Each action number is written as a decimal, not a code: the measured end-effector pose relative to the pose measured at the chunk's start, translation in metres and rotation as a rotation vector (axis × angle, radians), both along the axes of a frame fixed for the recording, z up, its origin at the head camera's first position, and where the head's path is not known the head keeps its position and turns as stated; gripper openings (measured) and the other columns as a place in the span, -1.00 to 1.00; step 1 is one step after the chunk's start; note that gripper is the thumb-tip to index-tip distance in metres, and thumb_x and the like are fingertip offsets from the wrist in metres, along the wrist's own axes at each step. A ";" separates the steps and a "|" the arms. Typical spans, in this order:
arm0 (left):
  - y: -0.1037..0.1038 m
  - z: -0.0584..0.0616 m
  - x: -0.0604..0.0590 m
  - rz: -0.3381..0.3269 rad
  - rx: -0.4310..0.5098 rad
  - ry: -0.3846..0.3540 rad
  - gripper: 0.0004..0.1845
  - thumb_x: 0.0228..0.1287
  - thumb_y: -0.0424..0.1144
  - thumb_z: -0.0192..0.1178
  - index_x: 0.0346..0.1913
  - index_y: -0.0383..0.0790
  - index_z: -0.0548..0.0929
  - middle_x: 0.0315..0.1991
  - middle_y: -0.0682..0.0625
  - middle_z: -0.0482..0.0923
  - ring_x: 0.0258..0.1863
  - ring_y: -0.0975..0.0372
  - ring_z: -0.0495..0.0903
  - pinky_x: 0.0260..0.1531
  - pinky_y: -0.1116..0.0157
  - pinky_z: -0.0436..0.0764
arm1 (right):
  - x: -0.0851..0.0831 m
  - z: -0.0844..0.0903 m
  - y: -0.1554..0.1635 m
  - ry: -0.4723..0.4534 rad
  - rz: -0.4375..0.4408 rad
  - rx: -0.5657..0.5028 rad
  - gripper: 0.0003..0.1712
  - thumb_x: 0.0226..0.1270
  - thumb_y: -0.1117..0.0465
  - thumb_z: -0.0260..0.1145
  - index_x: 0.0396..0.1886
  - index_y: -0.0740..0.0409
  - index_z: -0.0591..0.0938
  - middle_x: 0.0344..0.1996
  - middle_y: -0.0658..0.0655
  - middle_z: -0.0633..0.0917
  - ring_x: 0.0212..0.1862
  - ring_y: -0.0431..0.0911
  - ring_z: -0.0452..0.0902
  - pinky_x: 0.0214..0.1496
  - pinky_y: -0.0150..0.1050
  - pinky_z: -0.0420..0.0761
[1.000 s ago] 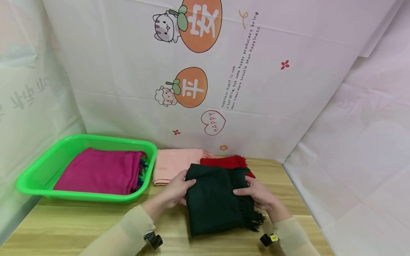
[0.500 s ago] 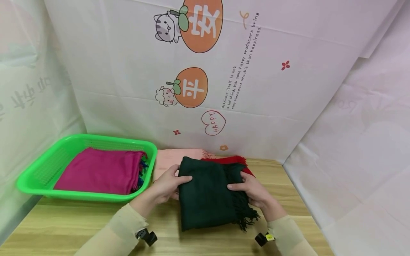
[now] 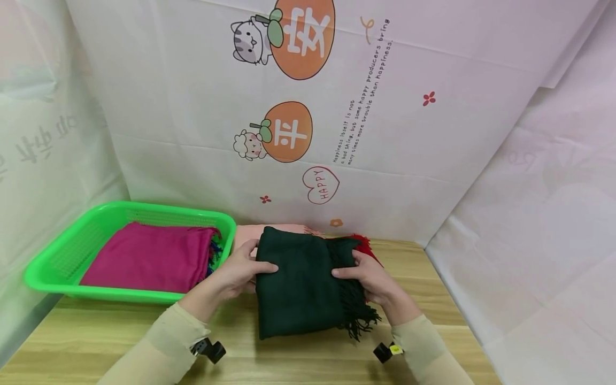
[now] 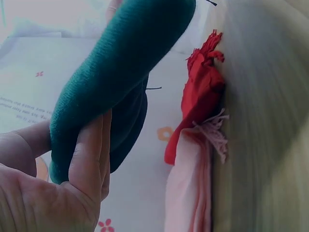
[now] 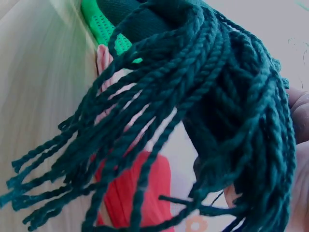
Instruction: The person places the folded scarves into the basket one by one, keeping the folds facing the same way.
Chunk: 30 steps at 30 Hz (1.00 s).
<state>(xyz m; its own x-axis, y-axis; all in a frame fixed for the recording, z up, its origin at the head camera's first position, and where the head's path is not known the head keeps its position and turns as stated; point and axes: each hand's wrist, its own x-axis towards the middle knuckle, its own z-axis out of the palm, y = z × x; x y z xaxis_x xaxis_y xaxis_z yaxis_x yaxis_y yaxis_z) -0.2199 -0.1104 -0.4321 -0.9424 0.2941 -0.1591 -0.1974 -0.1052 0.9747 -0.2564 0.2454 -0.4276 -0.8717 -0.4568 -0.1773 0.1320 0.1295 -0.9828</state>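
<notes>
Between my two hands is a folded dark green scarf (image 3: 298, 283) with twisted fringe along its right edge, held up off the table. My left hand (image 3: 236, 272) grips the scarf's left edge, thumb on top and fingers beneath; the left wrist view shows the folded edge (image 4: 96, 87) pinched there. My right hand (image 3: 372, 275) grips the fringed right side, its thumb on the upper face. In the right wrist view the hanging fringe (image 5: 145, 106) covers most of that hand. Behind the scarf, a folded pink scarf (image 3: 247, 232) and a folded red scarf (image 3: 366, 246) lie partly hidden.
A green plastic basket (image 3: 53, 272) stands at the left, holding a folded magenta scarf (image 3: 149, 256) with some blue fringe at its right side. The wooden table (image 3: 298, 363) ends at a white printed backdrop (image 3: 385, 198) behind and at white side walls.
Both hands have carried the green scarf left and slightly toward the back. It now covers more of the pink and red scarves. The basket has stayed in place.
</notes>
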 end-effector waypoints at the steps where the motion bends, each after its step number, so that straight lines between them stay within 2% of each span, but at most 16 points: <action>1: -0.002 0.001 0.000 0.002 -0.004 0.004 -0.12 0.45 -0.31 0.47 0.64 -0.25 0.17 0.11 -0.30 0.77 -0.13 -0.05 0.86 -0.10 0.00 0.86 | 0.000 0.001 -0.003 0.003 -0.002 0.000 -0.23 0.49 0.23 0.56 0.53 0.32 0.40 0.28 0.23 0.70 0.19 0.05 0.75 0.22 -0.01 0.80; 9: -0.020 0.011 -0.003 0.024 -0.045 0.019 -0.19 0.52 -0.25 0.43 0.65 -0.17 0.22 0.20 -0.28 0.71 -0.11 -0.01 0.84 -0.10 0.05 0.83 | -0.002 0.012 -0.022 0.008 -0.007 -0.014 -0.21 0.45 0.23 0.59 0.53 0.30 0.42 0.31 0.26 0.68 0.20 0.08 0.74 0.24 0.03 0.78; 15: -0.036 0.016 -0.004 0.015 -0.033 0.043 -0.22 0.56 -0.29 0.40 0.68 -0.03 0.25 0.14 -0.21 0.78 -0.15 -0.04 0.87 -0.12 -0.02 0.86 | -0.003 0.017 -0.037 0.022 -0.006 -0.018 -0.25 0.44 0.24 0.58 0.49 0.32 0.46 0.28 0.26 0.68 0.19 0.09 0.72 0.25 0.00 0.78; 22: -0.054 0.022 -0.004 0.049 -0.096 0.064 -0.05 0.59 -0.21 0.40 0.78 -0.16 0.03 0.10 -0.19 0.80 -0.12 0.03 0.86 -0.14 0.06 0.85 | -0.005 0.019 -0.055 0.001 0.012 -0.059 -0.26 0.46 0.25 0.57 0.50 0.28 0.44 0.32 0.26 0.66 0.21 0.10 0.72 0.26 0.06 0.77; 30: -0.069 0.027 -0.005 0.073 -0.118 0.081 -0.13 0.66 -0.17 0.34 0.79 -0.16 0.08 0.23 -0.27 0.67 -0.10 0.04 0.85 -0.09 0.00 0.86 | -0.005 0.022 -0.074 0.006 0.001 -0.070 -0.26 0.44 0.21 0.58 0.49 0.25 0.45 0.31 0.26 0.67 0.20 0.09 0.72 0.25 0.03 0.78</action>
